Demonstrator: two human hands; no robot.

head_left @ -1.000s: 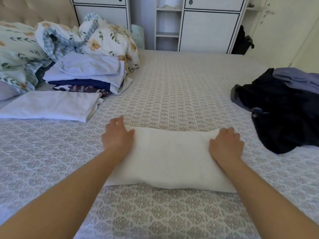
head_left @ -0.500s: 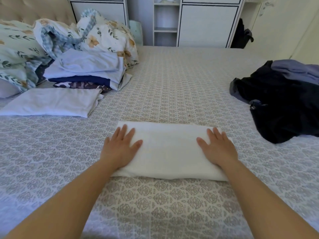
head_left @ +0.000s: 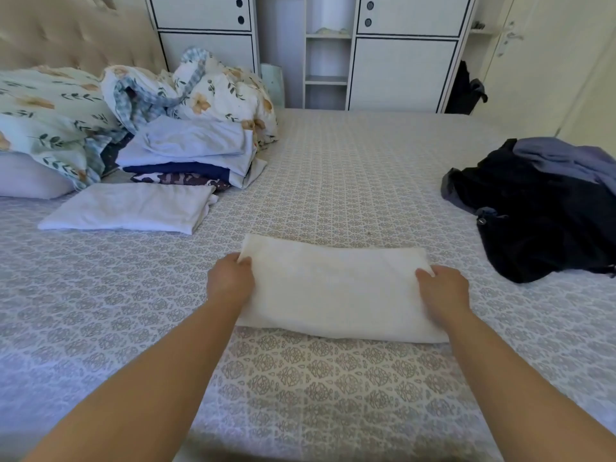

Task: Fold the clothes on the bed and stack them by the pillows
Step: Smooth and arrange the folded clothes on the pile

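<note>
Cloth gripped at both short ends

Cloth (head_left: 333, 288), cream-white and soft with a faint nubby weave, lies folded into a long flat rectangle on the bed (head_left: 333, 378), in front of the person. Its long axis runs left to right across the view, the thick folded edge toward the person, the far edge pointing at the cupboards (head_left: 403, 71). The left hand (head_left: 230, 283) curls its fingers round the cloth's left end, and the right hand (head_left: 441, 290) pinches the right end the same way.

Taking the cloth as the mark: the bedspread under it is a thin grey-and-white print of small repeated medallions. Left and beyond it lies a flat white folded piece (head_left: 130, 208); just behind that sits a stack (head_left: 190, 155) of pale lilac, navy and patterned folds, beside a rumpled floral duvet (head_left: 216, 91) and the pillows (head_left: 43, 115). Well to the cloth's right is a loose heap (head_left: 540, 215) of dark and grey-violet garments, unfolded.
</note>
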